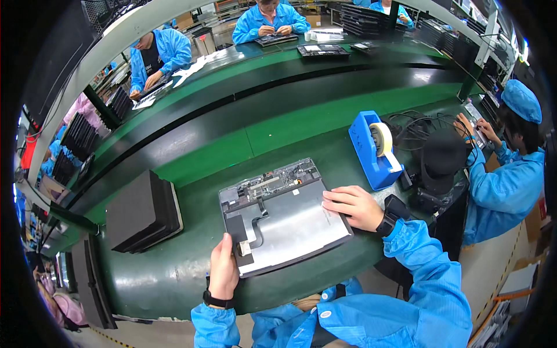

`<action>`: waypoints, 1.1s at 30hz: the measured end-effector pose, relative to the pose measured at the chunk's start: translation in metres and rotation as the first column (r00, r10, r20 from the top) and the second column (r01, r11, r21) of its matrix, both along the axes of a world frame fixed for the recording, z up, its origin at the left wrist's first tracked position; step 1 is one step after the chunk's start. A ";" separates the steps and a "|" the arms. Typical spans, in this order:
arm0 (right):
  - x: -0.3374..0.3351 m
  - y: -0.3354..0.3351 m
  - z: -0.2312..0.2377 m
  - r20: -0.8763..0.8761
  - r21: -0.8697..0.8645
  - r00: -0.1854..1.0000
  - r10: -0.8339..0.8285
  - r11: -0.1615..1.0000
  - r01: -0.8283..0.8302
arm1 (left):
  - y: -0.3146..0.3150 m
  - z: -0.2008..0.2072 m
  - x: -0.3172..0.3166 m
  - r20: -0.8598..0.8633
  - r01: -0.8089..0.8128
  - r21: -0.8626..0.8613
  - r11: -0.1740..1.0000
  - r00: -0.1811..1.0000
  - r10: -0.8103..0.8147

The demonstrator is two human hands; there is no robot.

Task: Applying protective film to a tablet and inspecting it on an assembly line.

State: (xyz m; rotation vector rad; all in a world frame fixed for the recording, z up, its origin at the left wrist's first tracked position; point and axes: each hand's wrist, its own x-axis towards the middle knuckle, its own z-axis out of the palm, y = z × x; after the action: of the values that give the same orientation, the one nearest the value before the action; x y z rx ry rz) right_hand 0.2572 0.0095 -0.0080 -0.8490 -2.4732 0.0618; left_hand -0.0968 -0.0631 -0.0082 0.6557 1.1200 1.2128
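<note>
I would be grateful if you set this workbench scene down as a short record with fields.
Surface: green workbench
Main item: opened laptop-like device, circuit board exposed along its far side
Left hand: grips the device's left edge, thumb on top
Right hand: fingers over the device's right edge; thumb unclear
To the left: stack of dark rectangular pieces
Beyond the right hand: blue tape dispenser with a pale roll
Far right: person in blue cap and jacket
</note>
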 end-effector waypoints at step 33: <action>-0.074 0.087 0.058 -0.557 -0.698 0.674 -0.485 0.713 -0.064 | 0.098 0.039 -0.022 0.090 0.276 0.142 0.951 0.953 -0.290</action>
State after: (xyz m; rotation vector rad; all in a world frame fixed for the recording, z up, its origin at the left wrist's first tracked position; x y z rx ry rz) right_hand 0.1834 0.0967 0.0502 -1.1374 -1.5305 1.0673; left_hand -0.1191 0.0348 0.0309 0.8083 0.8282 1.0636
